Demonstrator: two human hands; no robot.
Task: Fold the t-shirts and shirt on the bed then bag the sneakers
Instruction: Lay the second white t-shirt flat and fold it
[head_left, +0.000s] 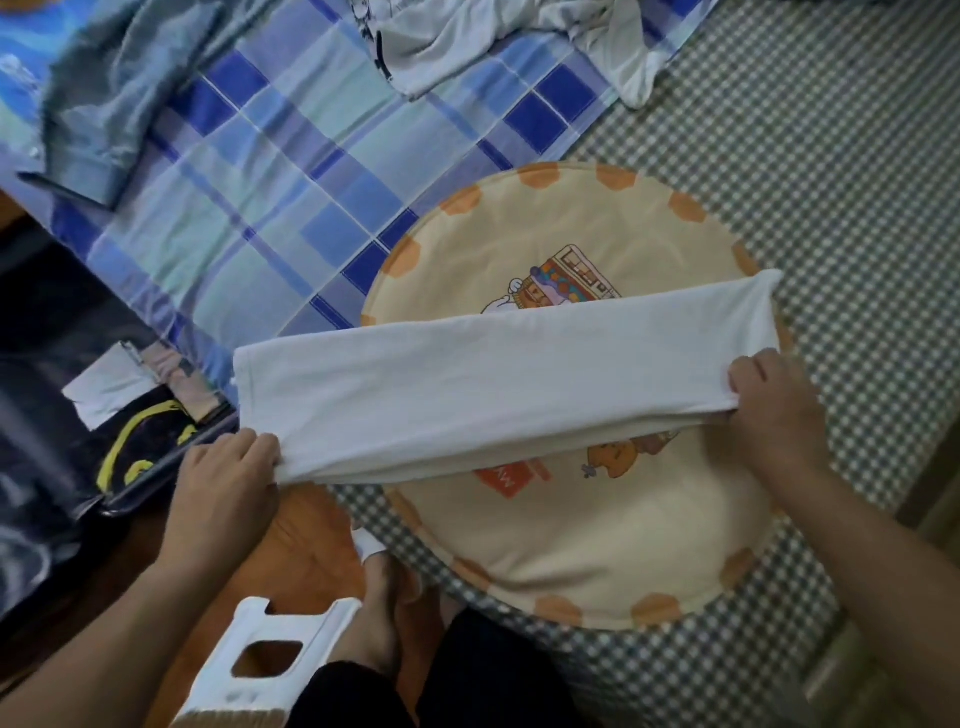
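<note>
From the head camera, I have the white cotton t-shirt (498, 384), already folded into a long narrow band, stretched between my two hands above the near edge of the bed. It hangs across the round cream cushion with orange patches and a cartoon print (571, 545), which lies on the green-and-white checked sheet (831, 182) at the bed's near right side. The cloth is light, soft and limp; it sags unless I keep tension on it, so the two short ends are the right places to hold.

My left hand (223, 483) has its fingers curled round the left end, bunching the layers near the bed's near-left edge. My right hand (774, 400) pinches the right end, thumb on top and fingers under, I think, though the fold hides them.

Farther off, a grey-blue shirt (104, 104) lies crumpled at the far-left corner on the blue plaid cover (270, 182), and a pale grey t-shirt (493, 47) is heaped at the far edge. Both are unfolded. I see no sneakers here.
</note>
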